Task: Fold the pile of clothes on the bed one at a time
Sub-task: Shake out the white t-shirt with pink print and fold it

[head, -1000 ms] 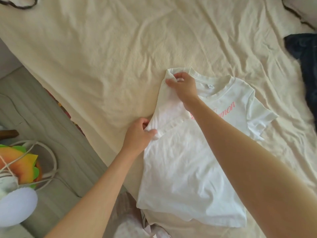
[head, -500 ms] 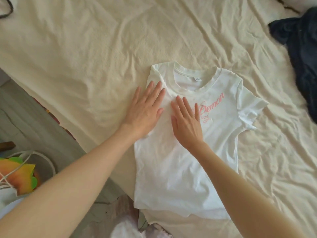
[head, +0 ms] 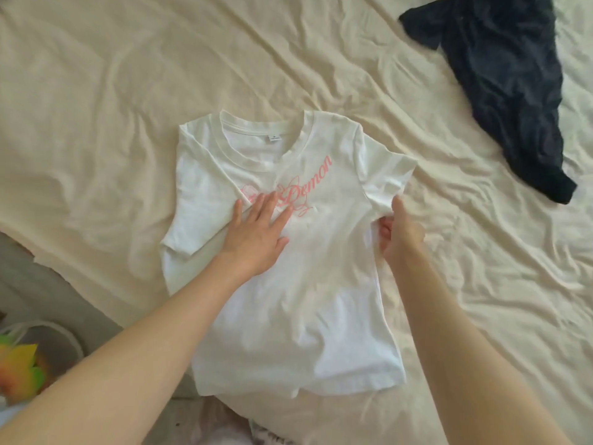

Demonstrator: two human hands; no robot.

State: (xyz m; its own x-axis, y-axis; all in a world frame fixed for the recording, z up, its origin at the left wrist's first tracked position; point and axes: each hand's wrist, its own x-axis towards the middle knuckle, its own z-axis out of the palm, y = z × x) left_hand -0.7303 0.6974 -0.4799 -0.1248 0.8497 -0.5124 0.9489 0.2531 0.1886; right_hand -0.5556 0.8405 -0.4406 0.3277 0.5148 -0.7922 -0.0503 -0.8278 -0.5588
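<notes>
The left hand (head: 256, 231) presses flat, fingers spread, on a white T-shirt's (head: 298, 284) chest print while the right hand (head: 399, 231) pinches the fabric under its right sleeve. The shirt lies lengthwise near the bed's (head: 112, 107) near edge, collar pointing away; a dark garment (head: 503, 78) sits toward the far right corner.

The scene is seen through 1 head-worn wide-angle camera, aimed forward and down, close over the bed sheet (head: 128, 123); both forearms are framed entering from below.
</notes>
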